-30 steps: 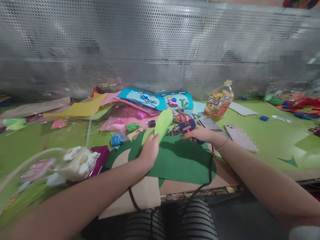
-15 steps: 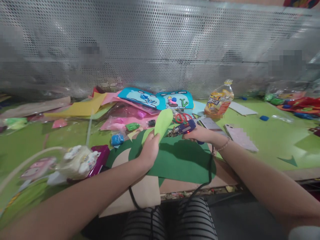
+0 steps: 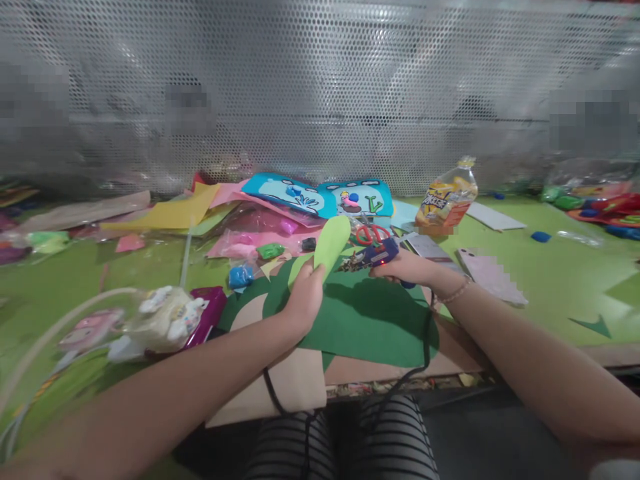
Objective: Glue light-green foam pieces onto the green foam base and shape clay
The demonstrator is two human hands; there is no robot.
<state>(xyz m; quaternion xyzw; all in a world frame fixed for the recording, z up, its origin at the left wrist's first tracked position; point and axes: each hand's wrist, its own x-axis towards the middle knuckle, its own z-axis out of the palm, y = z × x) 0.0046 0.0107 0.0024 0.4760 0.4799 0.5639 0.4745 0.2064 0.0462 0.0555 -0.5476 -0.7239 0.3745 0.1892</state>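
A pale green leaf cutout (image 3: pixel 333 243) is being pinched upright by the left hand (image 3: pixel 303 303); a blue glue gun (image 3: pixel 375 255) is being gripped by the right hand (image 3: pixel 407 268).

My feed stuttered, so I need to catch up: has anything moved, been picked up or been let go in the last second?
Nothing has visibly changed; only the camera view drifted slightly. The left hand still holds the leaf up over the green sheet, and the right hand still grips the glue gun, its tip pointing toward the leaf. The scissors and bottle lie where they were.
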